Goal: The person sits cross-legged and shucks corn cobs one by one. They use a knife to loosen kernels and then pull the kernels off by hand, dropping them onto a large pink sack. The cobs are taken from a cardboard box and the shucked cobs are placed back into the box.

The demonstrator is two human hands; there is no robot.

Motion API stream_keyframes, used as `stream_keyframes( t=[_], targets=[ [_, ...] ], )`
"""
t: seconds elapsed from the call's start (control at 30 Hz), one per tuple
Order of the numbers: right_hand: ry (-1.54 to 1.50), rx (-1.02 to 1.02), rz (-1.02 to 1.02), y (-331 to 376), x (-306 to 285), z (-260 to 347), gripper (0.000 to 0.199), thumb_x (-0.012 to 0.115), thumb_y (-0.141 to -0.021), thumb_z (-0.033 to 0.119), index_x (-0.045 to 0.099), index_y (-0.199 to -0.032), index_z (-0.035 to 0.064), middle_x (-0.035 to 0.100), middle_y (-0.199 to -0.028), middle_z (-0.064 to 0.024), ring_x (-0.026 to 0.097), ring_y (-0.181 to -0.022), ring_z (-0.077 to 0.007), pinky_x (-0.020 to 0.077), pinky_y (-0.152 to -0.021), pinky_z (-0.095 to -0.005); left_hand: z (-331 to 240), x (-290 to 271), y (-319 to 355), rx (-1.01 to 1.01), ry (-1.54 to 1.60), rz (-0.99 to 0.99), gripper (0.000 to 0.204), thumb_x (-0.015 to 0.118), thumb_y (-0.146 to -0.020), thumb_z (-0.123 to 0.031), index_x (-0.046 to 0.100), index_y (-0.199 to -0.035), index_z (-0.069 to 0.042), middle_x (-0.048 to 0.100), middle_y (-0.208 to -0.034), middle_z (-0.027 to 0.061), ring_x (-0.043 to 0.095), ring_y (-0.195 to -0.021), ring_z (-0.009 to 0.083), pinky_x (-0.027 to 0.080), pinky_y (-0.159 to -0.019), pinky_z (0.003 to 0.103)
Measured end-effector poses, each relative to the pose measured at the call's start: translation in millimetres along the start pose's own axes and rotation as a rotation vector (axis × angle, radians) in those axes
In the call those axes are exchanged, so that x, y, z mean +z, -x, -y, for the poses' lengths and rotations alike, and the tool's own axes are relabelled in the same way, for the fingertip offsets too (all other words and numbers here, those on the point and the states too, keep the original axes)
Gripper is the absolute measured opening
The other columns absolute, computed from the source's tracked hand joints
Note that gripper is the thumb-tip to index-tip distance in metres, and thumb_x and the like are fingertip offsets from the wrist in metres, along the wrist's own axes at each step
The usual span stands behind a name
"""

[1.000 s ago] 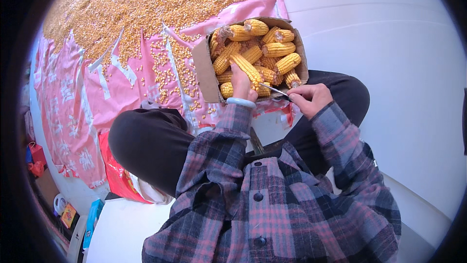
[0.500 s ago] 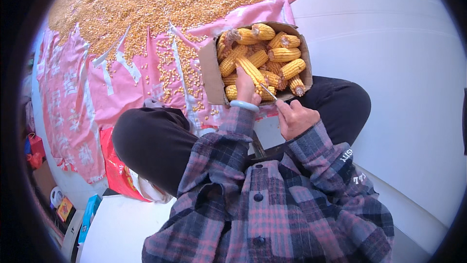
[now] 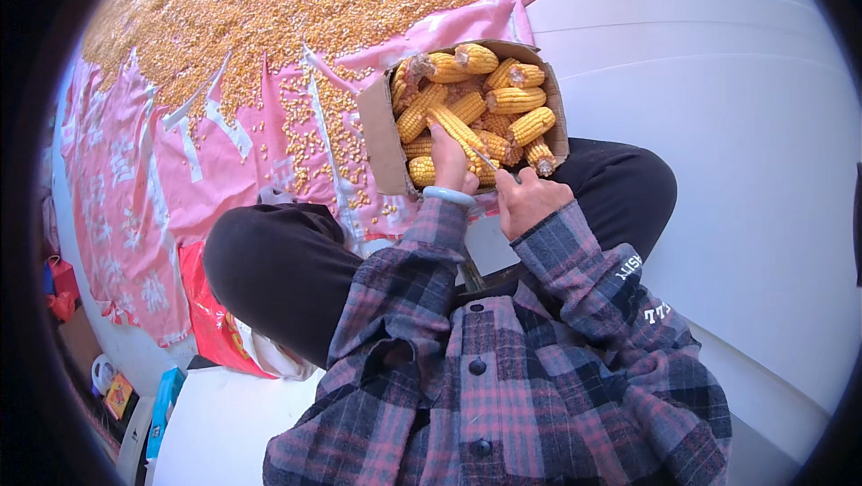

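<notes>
My left hand [image 3: 451, 163] is closed round the lower end of a yellow corn cob [image 3: 460, 134], which slants over an open cardboard box [image 3: 382, 137]. A pale bangle [image 3: 449, 196] circles that wrist. In my closed right hand [image 3: 532, 202] is a thin metal tool [image 3: 486, 160], its handle hidden by the fingers. The tool's shaft lies against the lower part of the held cob; whether its tip is in the kernels I cannot tell. Several more corn cobs [image 3: 516, 101] fill the box, kernels still on them.
Loose corn kernels [image 3: 296, 1] cover a pink cloth [image 3: 215, 189] ahead and to the left. My bent knees [image 3: 269, 248] flank the box. A red plastic bag [image 3: 211, 315] is beside my left leg. On the right stretches a pale flat surface [image 3: 718, 127].
My right hand has shifted slightly up and left, and less of the tool's shaft shows. The left hand keeps its hold on the cob. The whole view has moved a little.
</notes>
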State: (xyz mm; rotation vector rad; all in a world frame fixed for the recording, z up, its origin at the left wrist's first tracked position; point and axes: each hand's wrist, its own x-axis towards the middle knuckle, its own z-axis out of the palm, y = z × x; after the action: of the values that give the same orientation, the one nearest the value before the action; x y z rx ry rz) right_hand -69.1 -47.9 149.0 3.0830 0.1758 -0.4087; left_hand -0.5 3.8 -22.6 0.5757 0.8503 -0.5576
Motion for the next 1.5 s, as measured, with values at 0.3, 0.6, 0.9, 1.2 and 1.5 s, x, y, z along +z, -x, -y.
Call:
stream_keyframes(
  t=[0.3, 0.6, 0.9, 1.2, 1.5],
  targets=[
    [-0.035, 0.005, 0.013, -26.0, 11.6, -8.1, 0.015, 0.057, -0.078, 0.019, 0.06, -0.089, 0.0089, 0.061, -0.075, -0.014, 0.063, -0.062, -0.0307, 0.0506, -0.053, -0.0397, -6.3, 3.9, 7.1, -0.051, 0.021, -0.001, 0.045, 0.026, -0.095, -0.046, 0.053, -0.098, -0.01, 0.059, -0.086, 0.0078, 0.061, -0.075, 0.0222, 0.053, -0.062, 0.038],
    [-0.031, 0.053, 0.14, -88.7, 38.2, 3.0, 0.023, 0.055, -0.077, 0.027, 0.066, -0.089, 0.0093, 0.064, -0.077, -0.017, 0.065, -0.074, -0.0326, 0.0523, -0.065, -0.0427, -1.7, -1.0, 12.4, -0.109, 0.145, 0.224, 0.045, 0.033, -0.094, -0.05, 0.052, -0.105, -0.01, 0.061, -0.094, 0.0076, 0.06, -0.084, 0.0221, 0.052, -0.073, 0.036],
    [-0.221, 0.08, -0.182, -29.8, 3.7, -27.7, 0.017, 0.055, -0.082, 0.022, 0.065, -0.089, 0.0106, 0.062, -0.074, -0.0153, 0.062, -0.068, -0.0334, 0.049, -0.06, -0.0433, -15.6, -26.7, 5.7, -0.147, 0.286, 0.347, 0.05, 0.029, -0.095, -0.047, 0.045, -0.111, -0.003, 0.058, -0.093, 0.0207, 0.062, -0.079, 0.0325, 0.056, -0.067, 0.046],
    [-0.362, 0.096, -0.21, 56.3, -14.4, -19.3, 0.015, 0.062, -0.079, 0.016, 0.065, -0.093, 0.0111, 0.06, -0.07, -0.0099, 0.06, -0.059, -0.0284, 0.0491, -0.051, -0.0351, -21.9, -20.5, 12.9, -0.197, 0.257, 0.325, 0.062, 0.031, -0.091, -0.058, 0.044, -0.106, 0.001, 0.057, -0.085, 0.0195, 0.06, -0.075, 0.0319, 0.054, -0.067, 0.045],
    [-0.396, 0.11, -0.179, 53.7, -16.7, -14.2, 0.015, 0.062, -0.079, 0.014, 0.065, -0.094, 0.0103, 0.06, -0.07, -0.01, 0.06, -0.059, -0.0278, 0.0486, -0.051, -0.0348, -20.3, -21.0, 16.9, -0.15, 0.2, 0.301, 0.05, 0.032, -0.095, -0.048, 0.044, -0.113, -0.004, 0.057, -0.092, 0.0195, 0.06, -0.082, 0.0317, 0.054, -0.07, 0.046]
  ],
)
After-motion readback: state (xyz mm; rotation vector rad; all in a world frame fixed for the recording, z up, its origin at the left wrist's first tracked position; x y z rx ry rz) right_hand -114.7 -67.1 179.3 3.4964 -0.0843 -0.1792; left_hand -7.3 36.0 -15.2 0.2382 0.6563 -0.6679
